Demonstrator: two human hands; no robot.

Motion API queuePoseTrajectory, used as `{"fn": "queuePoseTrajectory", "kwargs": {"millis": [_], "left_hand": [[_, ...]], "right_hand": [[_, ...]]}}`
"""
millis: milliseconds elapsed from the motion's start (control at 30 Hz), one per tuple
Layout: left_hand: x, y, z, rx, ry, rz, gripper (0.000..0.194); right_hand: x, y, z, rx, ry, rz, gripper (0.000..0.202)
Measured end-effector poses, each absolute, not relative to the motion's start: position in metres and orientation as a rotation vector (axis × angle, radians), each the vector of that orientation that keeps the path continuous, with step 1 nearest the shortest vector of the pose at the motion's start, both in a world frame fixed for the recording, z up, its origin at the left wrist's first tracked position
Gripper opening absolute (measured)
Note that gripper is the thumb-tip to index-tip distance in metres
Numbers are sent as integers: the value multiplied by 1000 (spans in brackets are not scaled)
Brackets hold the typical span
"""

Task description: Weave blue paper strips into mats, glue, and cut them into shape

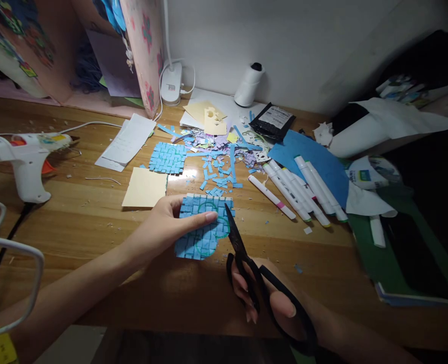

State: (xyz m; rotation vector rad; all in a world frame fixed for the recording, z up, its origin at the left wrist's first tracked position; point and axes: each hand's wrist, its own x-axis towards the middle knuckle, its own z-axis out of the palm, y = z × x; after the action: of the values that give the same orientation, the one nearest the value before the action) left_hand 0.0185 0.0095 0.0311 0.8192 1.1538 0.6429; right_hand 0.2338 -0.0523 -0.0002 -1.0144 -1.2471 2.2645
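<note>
A blue woven paper piece (199, 237) with green outlines drawn on it is pinched in my left hand (171, 217), thumb on top. Its lower right edge is cut to a curve. My right hand (277, 298) has its thumb and fingers through the handles of black scissors (237, 240). The scissor blades are at the right edge of the woven piece and point up and away from me. Behind my left hand, a second blue woven piece (168, 158) with green lines lies on the table, near a cream paper square (145, 188).
Paper scraps (216, 169) lie in a heap beyond my hands. Several white markers (288, 187) and blue paper (311, 162) are at the right. A white glue gun (29, 162) and a white wire frame (38, 273) are at the left, with a black pouch (272, 121) at the back.
</note>
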Motion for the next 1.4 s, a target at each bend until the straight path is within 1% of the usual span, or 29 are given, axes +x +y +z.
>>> {"fn": "queuePoseTrajectory", "kwargs": {"millis": [133, 300, 633, 867, 1167, 1400], "left_hand": [[16, 13, 34, 815, 1167, 625, 26], [8, 21, 37, 898, 1116, 600, 18], [1, 24, 34, 1107, 1087, 621, 16], [-2, 26, 34, 1194, 1077, 619, 16], [-3, 29, 36, 1188, 1021, 572, 13], [-9, 31, 35, 1303, 1035, 526, 17]], "right_hand": [[236, -43, 9, -1038, -1409, 2273, 75], [241, -43, 8, -1071, -1505, 2294, 76], [243, -48, 4, -1073, -1338, 2439, 73], [245, -59, -9, -1056, -1219, 2434, 69], [242, -55, -2, -964, -1341, 2471, 70], [251, -66, -19, -1029, -1421, 2479, 66]]}}
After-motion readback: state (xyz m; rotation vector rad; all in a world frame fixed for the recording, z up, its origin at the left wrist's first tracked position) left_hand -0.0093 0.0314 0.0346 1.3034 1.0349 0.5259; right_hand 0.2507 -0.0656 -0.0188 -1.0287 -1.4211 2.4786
